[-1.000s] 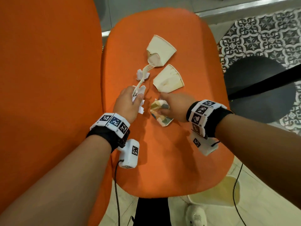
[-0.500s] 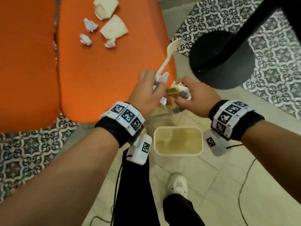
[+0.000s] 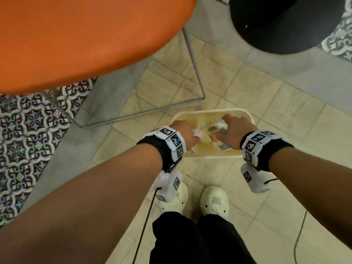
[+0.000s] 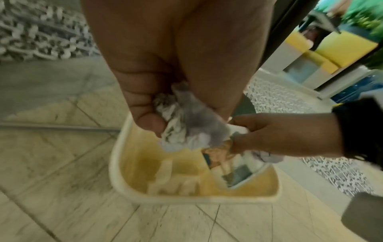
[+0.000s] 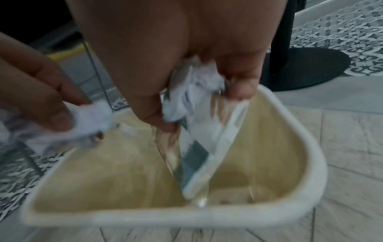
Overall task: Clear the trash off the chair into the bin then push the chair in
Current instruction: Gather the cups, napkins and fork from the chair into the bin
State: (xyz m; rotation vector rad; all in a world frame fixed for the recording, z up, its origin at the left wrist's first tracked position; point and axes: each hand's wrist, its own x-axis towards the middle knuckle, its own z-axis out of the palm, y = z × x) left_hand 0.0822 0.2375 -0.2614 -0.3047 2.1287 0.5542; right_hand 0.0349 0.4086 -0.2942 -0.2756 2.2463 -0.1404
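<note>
1. Two hands hung over one cream bin [image 3: 194,157] on the tiled floor [image 3: 285,115], just beyond two pale shoes [image 3: 214,201].
2. The left hand [image 3: 185,134] had its fingers curled round one wad of crumpled white paper [image 4: 186,129], held above the bin's left half.
3. The right hand [image 3: 233,130] pinched crumpled paper together with a printed wrapper [image 5: 199,142]; the wrapper's lower end reached below the bin's rim.
4. How many separate scraps each fist held could not be told.
5. One orange chair [image 3: 85,39] filled the far left, its seat edge overhanging the floor; one thin metal leg frame [image 3: 196,67] stood just beyond the bin.
6. One black round base [image 3: 285,21] sat far right; open tiles lay to the right of the bin.
</note>
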